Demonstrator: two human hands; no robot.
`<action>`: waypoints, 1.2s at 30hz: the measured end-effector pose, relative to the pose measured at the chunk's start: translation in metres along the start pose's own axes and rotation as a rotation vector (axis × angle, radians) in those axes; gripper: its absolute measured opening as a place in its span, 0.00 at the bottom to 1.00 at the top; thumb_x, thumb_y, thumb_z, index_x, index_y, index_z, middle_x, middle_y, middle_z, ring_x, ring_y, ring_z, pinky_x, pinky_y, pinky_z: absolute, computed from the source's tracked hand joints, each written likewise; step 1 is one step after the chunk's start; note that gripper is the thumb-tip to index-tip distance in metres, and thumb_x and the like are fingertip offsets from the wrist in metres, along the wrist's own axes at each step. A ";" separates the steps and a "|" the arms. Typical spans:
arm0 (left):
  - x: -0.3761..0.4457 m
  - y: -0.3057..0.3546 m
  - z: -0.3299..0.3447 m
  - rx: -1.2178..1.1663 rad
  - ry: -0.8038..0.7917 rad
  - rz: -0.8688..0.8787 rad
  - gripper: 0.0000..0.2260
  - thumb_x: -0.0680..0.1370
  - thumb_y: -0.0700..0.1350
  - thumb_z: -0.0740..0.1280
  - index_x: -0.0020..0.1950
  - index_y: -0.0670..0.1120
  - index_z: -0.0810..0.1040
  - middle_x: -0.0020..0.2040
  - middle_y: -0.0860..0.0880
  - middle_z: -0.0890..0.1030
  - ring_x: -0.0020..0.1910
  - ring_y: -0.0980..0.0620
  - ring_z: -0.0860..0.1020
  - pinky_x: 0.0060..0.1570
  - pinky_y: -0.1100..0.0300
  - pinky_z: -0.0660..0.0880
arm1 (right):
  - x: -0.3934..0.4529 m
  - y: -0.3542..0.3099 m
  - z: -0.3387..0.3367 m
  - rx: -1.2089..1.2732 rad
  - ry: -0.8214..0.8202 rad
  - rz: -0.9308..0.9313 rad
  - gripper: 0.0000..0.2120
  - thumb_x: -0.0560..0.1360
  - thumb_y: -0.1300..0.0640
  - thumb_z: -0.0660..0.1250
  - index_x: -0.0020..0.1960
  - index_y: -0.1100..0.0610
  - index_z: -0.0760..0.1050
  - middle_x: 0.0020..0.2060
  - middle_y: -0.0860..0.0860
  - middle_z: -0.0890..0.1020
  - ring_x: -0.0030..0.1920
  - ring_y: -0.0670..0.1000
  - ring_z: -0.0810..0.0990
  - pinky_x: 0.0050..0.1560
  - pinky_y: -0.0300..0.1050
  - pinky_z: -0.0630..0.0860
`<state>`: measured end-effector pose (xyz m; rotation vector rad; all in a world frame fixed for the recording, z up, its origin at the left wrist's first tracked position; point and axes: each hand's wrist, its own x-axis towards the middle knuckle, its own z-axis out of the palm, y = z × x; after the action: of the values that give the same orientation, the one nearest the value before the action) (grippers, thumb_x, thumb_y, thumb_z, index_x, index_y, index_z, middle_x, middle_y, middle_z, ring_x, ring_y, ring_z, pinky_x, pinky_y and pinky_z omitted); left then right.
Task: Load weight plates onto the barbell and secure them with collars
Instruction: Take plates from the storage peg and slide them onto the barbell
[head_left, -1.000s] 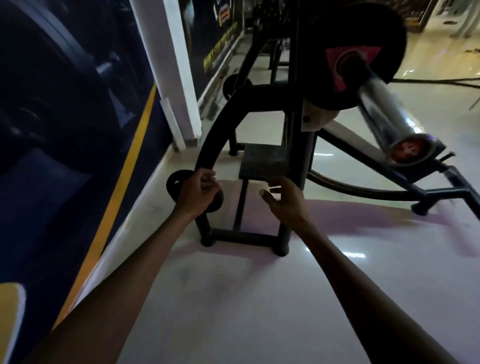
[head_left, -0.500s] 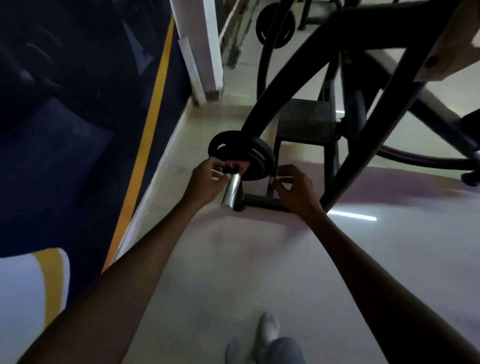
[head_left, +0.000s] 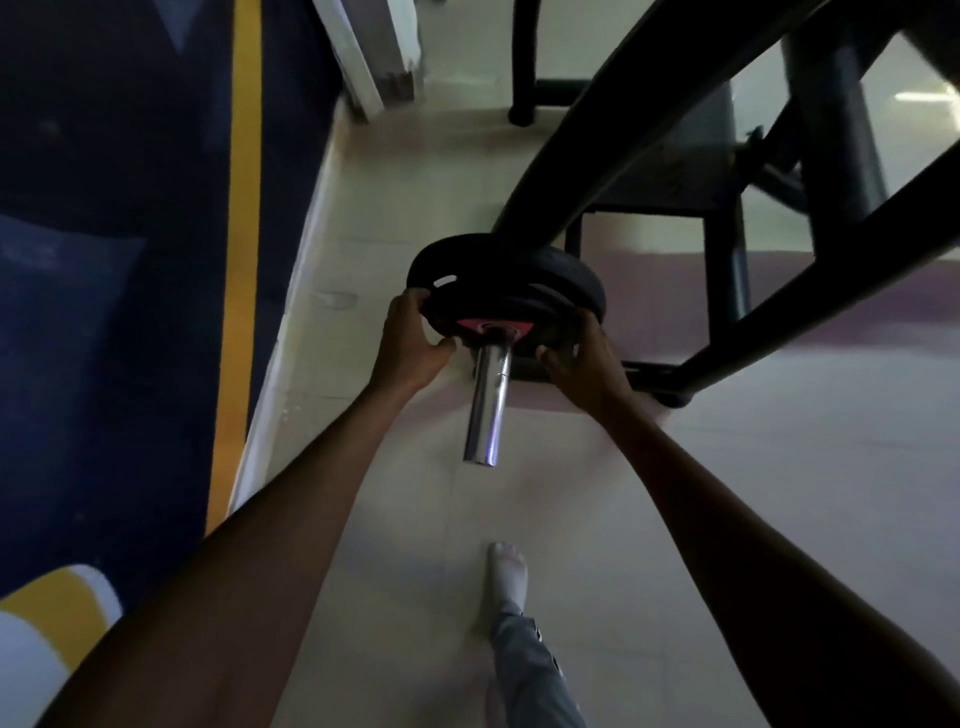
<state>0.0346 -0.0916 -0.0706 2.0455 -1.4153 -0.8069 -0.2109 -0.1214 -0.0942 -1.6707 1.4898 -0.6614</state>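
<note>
We have both hands on the front weight plate (head_left: 506, 306), our left hand (head_left: 413, 340) curled round its left rim and our right hand (head_left: 582, 364) round its lower right rim, each grip pressed on the plate as it sits on the chrome storage peg (head_left: 488, 400) of the dark rack (head_left: 649, 130), low near the floor (head_left: 779, 467). We judge this the fetching step: next the plate must slide straight off along the peg toward us. The peg's long axis points at us and downward in the view, the plate's face square to it.

Black weight plates (head_left: 511, 288) with red-pink hub label, stacked on a chrome storage peg (head_left: 488, 402).
</note>
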 end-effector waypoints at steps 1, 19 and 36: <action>0.009 -0.006 0.003 -0.006 -0.008 0.003 0.30 0.72 0.39 0.79 0.70 0.40 0.72 0.65 0.40 0.74 0.65 0.42 0.74 0.63 0.54 0.73 | 0.006 0.004 0.007 0.011 0.007 0.037 0.35 0.74 0.59 0.75 0.75 0.60 0.63 0.69 0.62 0.73 0.67 0.60 0.75 0.57 0.41 0.73; -0.012 -0.062 0.020 0.110 -0.187 0.172 0.23 0.64 0.51 0.85 0.50 0.42 0.80 0.46 0.46 0.79 0.47 0.44 0.80 0.42 0.55 0.73 | -0.034 0.061 0.034 -0.007 -0.037 -0.089 0.25 0.71 0.56 0.81 0.64 0.60 0.77 0.60 0.55 0.81 0.57 0.52 0.82 0.55 0.46 0.82; -0.244 -0.095 -0.012 -0.143 -0.152 -0.004 0.32 0.57 0.62 0.79 0.52 0.41 0.84 0.47 0.44 0.85 0.48 0.44 0.84 0.50 0.45 0.81 | -0.254 0.031 0.031 -0.047 -0.072 -0.089 0.15 0.71 0.64 0.77 0.55 0.59 0.78 0.47 0.48 0.83 0.45 0.48 0.82 0.42 0.30 0.78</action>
<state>0.0365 0.1701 -0.0856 1.9136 -1.3906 -1.0534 -0.2481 0.1334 -0.1069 -1.7864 1.3965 -0.6114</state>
